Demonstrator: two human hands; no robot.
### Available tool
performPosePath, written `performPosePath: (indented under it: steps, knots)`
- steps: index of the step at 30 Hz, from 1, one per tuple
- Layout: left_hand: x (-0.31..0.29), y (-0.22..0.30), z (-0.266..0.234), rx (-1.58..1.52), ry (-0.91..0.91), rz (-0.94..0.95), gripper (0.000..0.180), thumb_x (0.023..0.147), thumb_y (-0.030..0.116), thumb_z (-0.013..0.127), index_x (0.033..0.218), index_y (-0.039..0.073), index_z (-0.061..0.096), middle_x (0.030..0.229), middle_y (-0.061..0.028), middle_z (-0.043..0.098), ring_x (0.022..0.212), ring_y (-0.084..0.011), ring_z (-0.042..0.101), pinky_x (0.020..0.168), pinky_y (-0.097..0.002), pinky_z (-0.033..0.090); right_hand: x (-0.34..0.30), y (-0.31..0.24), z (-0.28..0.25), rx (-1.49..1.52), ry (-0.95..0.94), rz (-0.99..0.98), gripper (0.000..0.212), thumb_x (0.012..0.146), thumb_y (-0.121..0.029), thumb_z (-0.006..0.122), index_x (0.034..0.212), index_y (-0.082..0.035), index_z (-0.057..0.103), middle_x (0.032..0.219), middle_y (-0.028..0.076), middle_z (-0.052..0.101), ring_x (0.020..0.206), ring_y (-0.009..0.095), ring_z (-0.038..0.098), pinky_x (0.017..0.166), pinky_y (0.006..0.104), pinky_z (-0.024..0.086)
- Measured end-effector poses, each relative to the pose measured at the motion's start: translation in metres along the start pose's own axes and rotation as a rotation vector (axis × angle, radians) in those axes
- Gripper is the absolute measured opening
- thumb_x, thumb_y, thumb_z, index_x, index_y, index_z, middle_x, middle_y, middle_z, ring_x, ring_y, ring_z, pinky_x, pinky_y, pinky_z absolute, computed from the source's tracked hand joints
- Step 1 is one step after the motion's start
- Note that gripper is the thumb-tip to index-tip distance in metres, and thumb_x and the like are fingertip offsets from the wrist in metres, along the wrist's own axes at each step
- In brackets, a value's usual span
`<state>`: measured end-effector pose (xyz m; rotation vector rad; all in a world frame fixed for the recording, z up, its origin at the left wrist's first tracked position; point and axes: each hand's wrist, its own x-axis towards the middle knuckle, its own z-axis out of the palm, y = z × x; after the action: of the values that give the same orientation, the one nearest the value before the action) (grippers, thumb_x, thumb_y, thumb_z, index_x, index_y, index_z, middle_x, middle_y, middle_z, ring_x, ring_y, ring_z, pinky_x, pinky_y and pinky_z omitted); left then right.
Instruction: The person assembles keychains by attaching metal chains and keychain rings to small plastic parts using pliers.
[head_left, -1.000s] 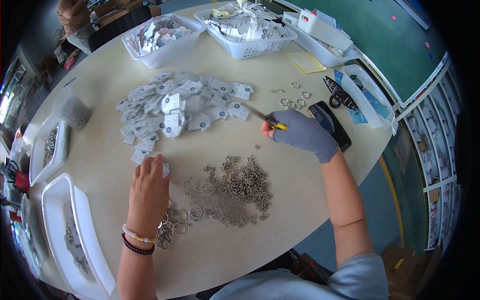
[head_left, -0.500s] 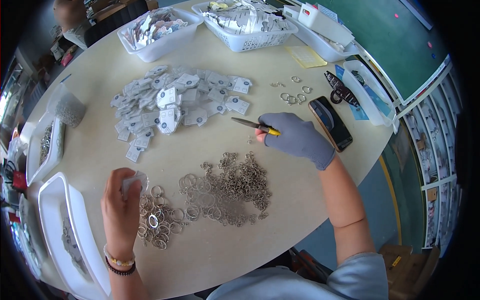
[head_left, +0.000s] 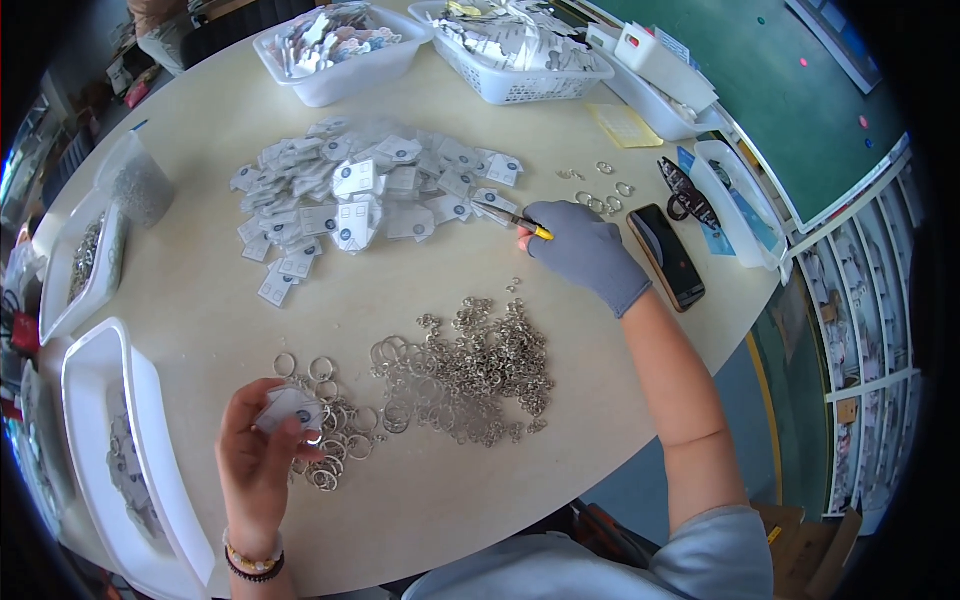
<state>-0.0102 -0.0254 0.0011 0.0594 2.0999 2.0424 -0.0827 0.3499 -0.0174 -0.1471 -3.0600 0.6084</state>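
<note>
Holding tag (head_left: 290, 406), left fingers (head_left: 243, 408) pinched | right fingers (head_left: 524, 240) curled round pliers (head_left: 515, 221) | piled tags (head_left: 355, 180), rings (head_left: 340, 442) apparently unjoined

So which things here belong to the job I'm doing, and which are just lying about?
Seem to belong:
- tag, in your left hand
- pliers, in your gloved right hand
- tag pile
- large rings, by your left hand
- small metal pieces

Probably just lying about:
- phone
- yellow sheet
- black object
</note>
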Motion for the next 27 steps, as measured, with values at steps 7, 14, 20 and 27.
performPosePath:
  steps: [7, 14, 20, 27]
  knots:
    - [-0.003, -0.011, 0.009, -0.332, -0.054, -0.118, 0.029, 0.094, 0.004, 0.054, 0.12, 0.003, 0.041, 0.096, -0.0096, 0.059, 0.077, -0.016, 0.065, 0.058, -0.0279, 0.057, -0.011, -0.004, -0.003, 0.041, 0.0, -0.094, 0.019, 0.082, -0.024, 0.067, 0.089, -0.006, 0.063, 0.08, 0.009, 0.063, 0.076, 0.022, 0.059, 0.068, 0.0355, 0.047]
    - [-0.014, -0.01, 0.003, -0.378, -0.26, -0.164, 0.028, 0.093, -0.002, 0.05, 0.118, 0.002, 0.038, 0.104, -0.0112, 0.059, 0.084, -0.0154, 0.063, 0.062, -0.027, 0.054, -0.067, -0.114, -0.006, 0.887, -0.479, -0.227, 0.014, 0.085, -0.016, 0.071, 0.086, -0.005, 0.063, 0.072, -0.003, 0.059, 0.068, 0.004, 0.051, 0.061, 0.0226, 0.041]
    - [-0.017, -0.008, 0.005, -0.275, -0.396, -0.096, 0.027, 0.094, -0.001, 0.051, 0.119, 0.002, 0.04, 0.101, -0.0071, 0.058, 0.081, -0.0097, 0.06, 0.064, -0.0234, 0.05, -0.079, -0.15, 0.001, 0.665, -0.553, -0.378, 0.014, 0.084, -0.017, 0.073, 0.084, -0.006, 0.065, 0.068, 0.0, 0.059, 0.06, 0.006, 0.051, 0.056, 0.024, 0.041]
    - [-0.021, -0.002, 0.005, -0.249, -0.421, -0.158, 0.023, 0.093, 0.003, 0.056, 0.115, 0.001, 0.048, 0.091, -0.0028, 0.057, 0.078, -0.0065, 0.056, 0.069, -0.0225, 0.045, -0.081, -0.155, 0.0, 0.659, -0.628, -0.321, 0.016, 0.083, -0.019, 0.073, 0.083, -0.006, 0.064, 0.068, 0.0, 0.058, 0.059, 0.006, 0.05, 0.056, 0.0241, 0.041]
